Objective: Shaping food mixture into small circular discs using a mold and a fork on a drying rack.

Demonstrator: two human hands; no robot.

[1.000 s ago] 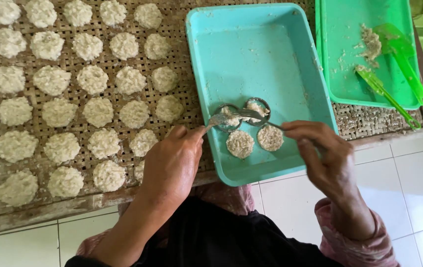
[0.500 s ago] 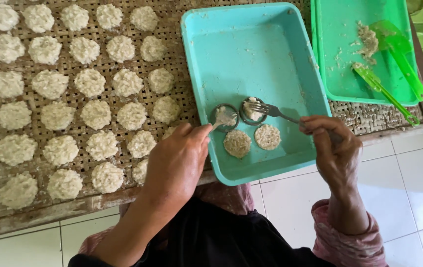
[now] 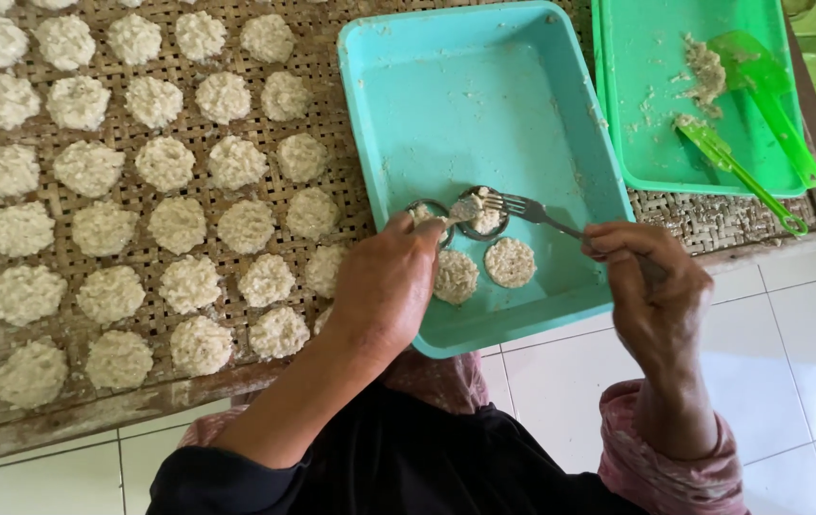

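My right hand (image 3: 651, 286) grips a metal fork (image 3: 534, 211) whose tines rest over a round metal ring mould (image 3: 480, 212) in a turquoise tray (image 3: 484, 105). A spoon (image 3: 460, 209) loaded with pale rice mix is pinched in my left hand (image 3: 384, 286), its bowl at the same ring. A second ring (image 3: 425, 212) lies just left of it, partly hidden by my fingers. Two flat round rice patties (image 3: 510, 262) lie in the tray's near part, one half covered by my left hand.
A woven bamboo rack (image 3: 331, 205) on the left holds several rows of round rice patties (image 3: 179, 224). A green tray (image 3: 675, 105) at the upper right carries rice scraps and two green plastic spatulas (image 3: 761, 76). White floor tiles (image 3: 799, 362) lie below.
The fork has moved from the ring's right edge to over the ring, and the spoon has come up beside it. The view has shifted slightly.
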